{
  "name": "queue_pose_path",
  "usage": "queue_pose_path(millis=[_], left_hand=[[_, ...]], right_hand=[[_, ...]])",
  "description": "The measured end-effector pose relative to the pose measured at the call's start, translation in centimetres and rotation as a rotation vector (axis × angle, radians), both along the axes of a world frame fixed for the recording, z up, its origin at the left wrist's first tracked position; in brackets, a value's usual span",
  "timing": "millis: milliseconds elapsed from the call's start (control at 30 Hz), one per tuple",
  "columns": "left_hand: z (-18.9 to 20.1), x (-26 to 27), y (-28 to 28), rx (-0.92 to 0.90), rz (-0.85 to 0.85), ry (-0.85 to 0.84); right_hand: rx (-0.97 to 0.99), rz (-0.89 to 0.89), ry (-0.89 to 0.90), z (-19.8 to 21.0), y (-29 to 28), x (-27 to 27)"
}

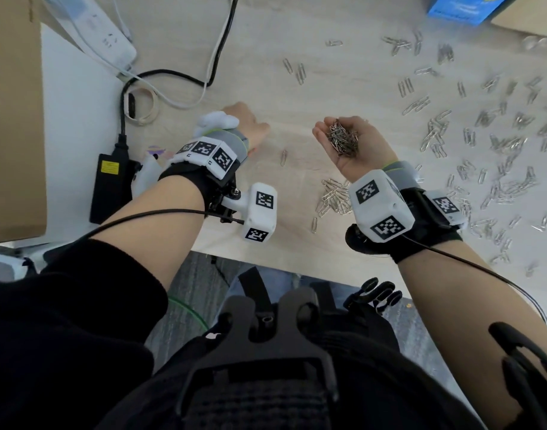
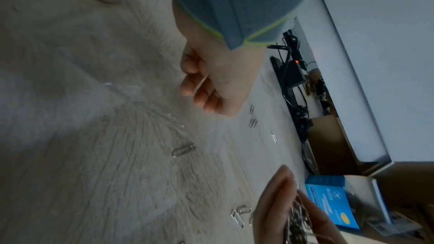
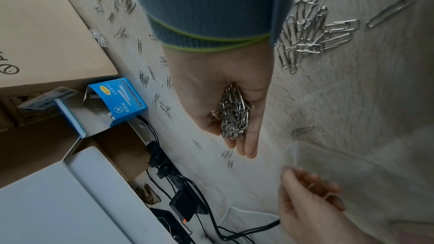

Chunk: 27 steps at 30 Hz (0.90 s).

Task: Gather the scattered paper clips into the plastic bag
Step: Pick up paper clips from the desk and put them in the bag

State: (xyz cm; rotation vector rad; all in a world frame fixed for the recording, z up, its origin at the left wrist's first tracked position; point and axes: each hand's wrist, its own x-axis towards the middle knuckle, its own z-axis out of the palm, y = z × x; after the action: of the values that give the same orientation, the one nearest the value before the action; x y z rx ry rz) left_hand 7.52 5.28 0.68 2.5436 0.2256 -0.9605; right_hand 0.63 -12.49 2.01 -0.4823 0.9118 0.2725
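Note:
My right hand (image 1: pixel 343 141) is held palm up above the table, and a heap of paper clips (image 1: pixel 343 138) lies in its cupped palm (image 3: pixel 225 107). My left hand (image 1: pixel 247 125) is to its left, low over the table, fingers curled (image 2: pixel 202 88), and pinches an edge of the clear plastic bag (image 1: pixel 303 162). The bag (image 3: pixel 352 164) lies flat and nearly invisible between the two hands, with one clip (image 1: pixel 284 157) at or under it. Several loose clips (image 1: pixel 498 150) are scattered over the right of the table. A small cluster (image 1: pixel 334 197) lies by my right wrist.
A power strip (image 1: pixel 108 35), cables and a black adapter (image 1: pixel 111 184) lie at the left, beside a cardboard box (image 1: pixel 11 119). A roll of tape (image 1: pixel 142 107) lies near them. A blue box (image 1: pixel 464 7) stands at the far right. The table's front edge (image 1: pixel 297 265) is close to my body.

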Motion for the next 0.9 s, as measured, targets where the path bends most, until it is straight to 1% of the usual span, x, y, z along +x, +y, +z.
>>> queue_pose_path(millis=[67,133,200,333,467,567,667,767,833,900], left_hand=[[1.3,-0.1,-1.2,-0.047,-0.124,-0.028],[2.3,-0.1,-2.1,-0.104,-0.213,-0.075],[2.5,0.1,-2.6,-0.129,-0.277,-0.124],[2.7,0.9,-3.1,-0.182,-0.378,-0.154],[3.2,1.5,-3.4,-0.215,-0.393,-0.152],[3.5,1.7,-3.9,-0.194,-0.451,-0.164],[3.5,2.0,-4.5,-0.181,-0.489,-0.166],[3.6,2.3,-4.8,-0.195,-0.507,-0.162],[3.6,2.5,-4.8,-0.201,-0.515,-0.157],[3.7,2.7,-4.6,-0.209,-0.512,-0.151]], right_hand=[[0.026,0.005,-0.017,0.1,0.1,0.2],[0.028,0.018,-0.026,0.3,0.2,0.6],[0.02,0.043,-0.04,0.6,0.4,1.0],[0.002,0.056,-0.05,1.0,0.5,1.6],[-0.029,0.073,-0.037,1.1,0.3,1.9],[-0.042,0.165,-0.043,1.3,0.5,2.1],[0.036,0.216,-0.027,1.6,0.7,2.6],[0.107,0.181,-0.012,1.7,1.0,3.0],[0.075,0.167,-0.002,1.7,1.0,3.2],[0.012,0.21,0.003,1.8,1.0,3.3]])
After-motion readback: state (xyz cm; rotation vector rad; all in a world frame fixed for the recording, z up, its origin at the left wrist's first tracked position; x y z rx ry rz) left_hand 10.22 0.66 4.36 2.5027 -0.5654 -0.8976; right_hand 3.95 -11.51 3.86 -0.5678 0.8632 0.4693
